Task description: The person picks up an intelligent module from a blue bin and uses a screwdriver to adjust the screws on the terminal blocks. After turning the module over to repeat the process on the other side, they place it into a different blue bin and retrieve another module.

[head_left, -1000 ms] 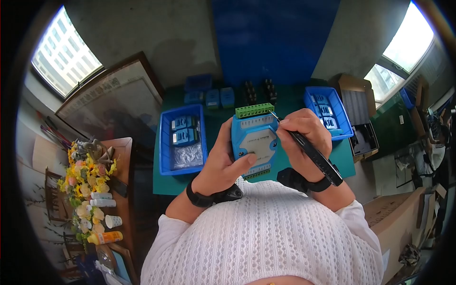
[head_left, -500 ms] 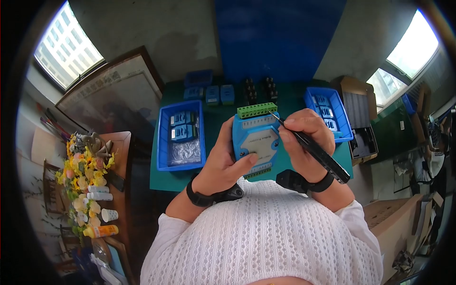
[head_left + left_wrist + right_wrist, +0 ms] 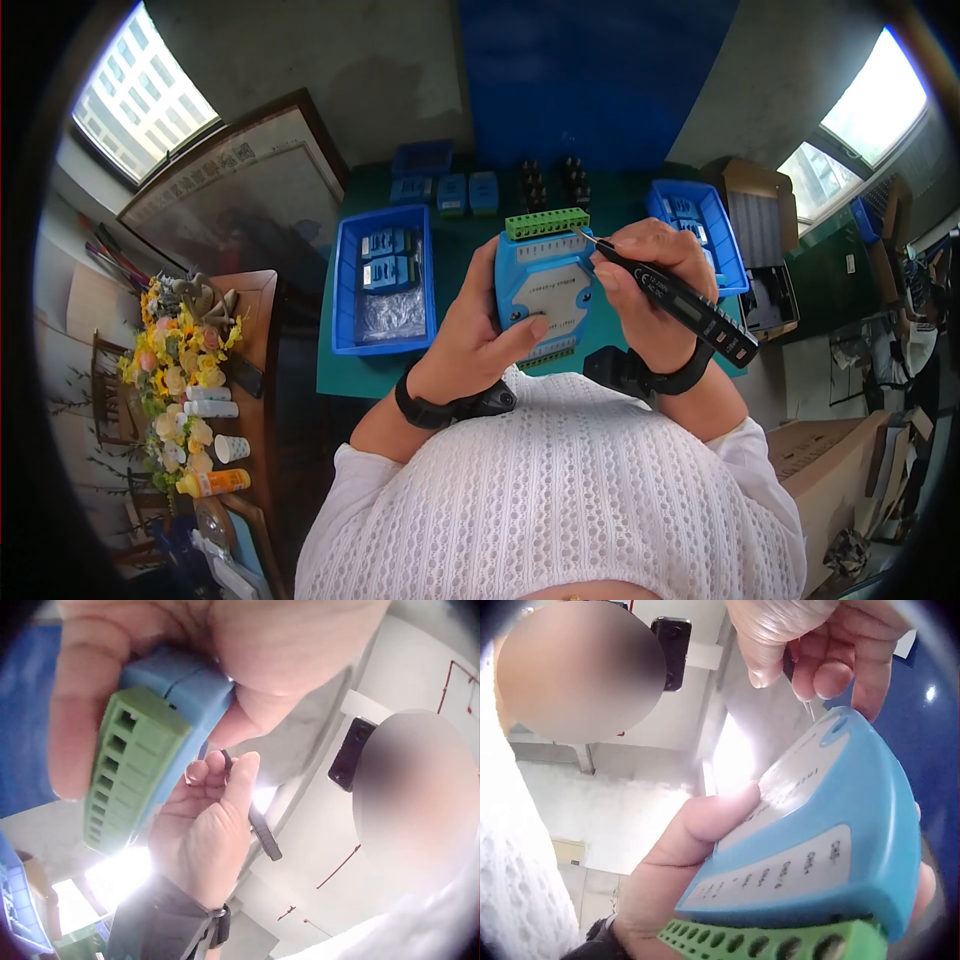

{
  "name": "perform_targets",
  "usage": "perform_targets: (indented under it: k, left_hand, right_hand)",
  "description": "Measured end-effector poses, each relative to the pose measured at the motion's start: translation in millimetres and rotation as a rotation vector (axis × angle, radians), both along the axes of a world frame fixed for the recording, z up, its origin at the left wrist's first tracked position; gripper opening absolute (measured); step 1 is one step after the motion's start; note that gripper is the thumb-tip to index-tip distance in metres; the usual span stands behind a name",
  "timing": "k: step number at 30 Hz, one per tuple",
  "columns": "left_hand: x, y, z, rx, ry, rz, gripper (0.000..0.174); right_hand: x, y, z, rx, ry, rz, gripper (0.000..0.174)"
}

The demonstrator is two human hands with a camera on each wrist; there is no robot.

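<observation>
My left hand grips a blue electronic module with a pale label, its thumb lying across the label. A green screw terminal block lines the module's far edge, and another green strip lines the near edge. In my right hand is a black pen-shaped voltage tester, pinched between thumb and fingers. Its thin metal tip reaches the right end of the far terminal block. The right wrist view shows the near terminal block close up, and the left wrist view shows the green block from its end.
Left on the green table stands a blue bin holding blue modules and a clear bag. Another blue bin with modules stands at the right. Several modules and black parts sit at the back.
The voltage tester has turned in my right hand, so its printed side and small window now face up. Its tip stays near the terminal block's right end. My left hand keeps its grip.
</observation>
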State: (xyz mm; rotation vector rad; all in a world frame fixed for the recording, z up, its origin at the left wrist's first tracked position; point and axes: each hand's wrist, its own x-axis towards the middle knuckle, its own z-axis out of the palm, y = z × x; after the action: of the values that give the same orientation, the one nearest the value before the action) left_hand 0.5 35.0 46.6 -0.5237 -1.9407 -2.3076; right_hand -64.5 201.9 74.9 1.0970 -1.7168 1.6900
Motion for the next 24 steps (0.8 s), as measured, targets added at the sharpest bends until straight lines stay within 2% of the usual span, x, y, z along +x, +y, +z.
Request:
perform_targets:
  k: [11,17,24]
  left_hand:
    - [1,1,2,-0.083,0.071,0.031,0.067]
    - [3,3,3,-0.072,0.021,0.047,0.073]
    - [3,4,0,-0.039,0.030,0.046,0.075]
  right_hand:
    - [-4,-1,3,0.063,0.212,-0.107,0.026]
    - [0,1,3,-0.001,0.046,-0.038,0.027]
    - [5,-1,2,-0.032,0.026,-0.042,0.027]
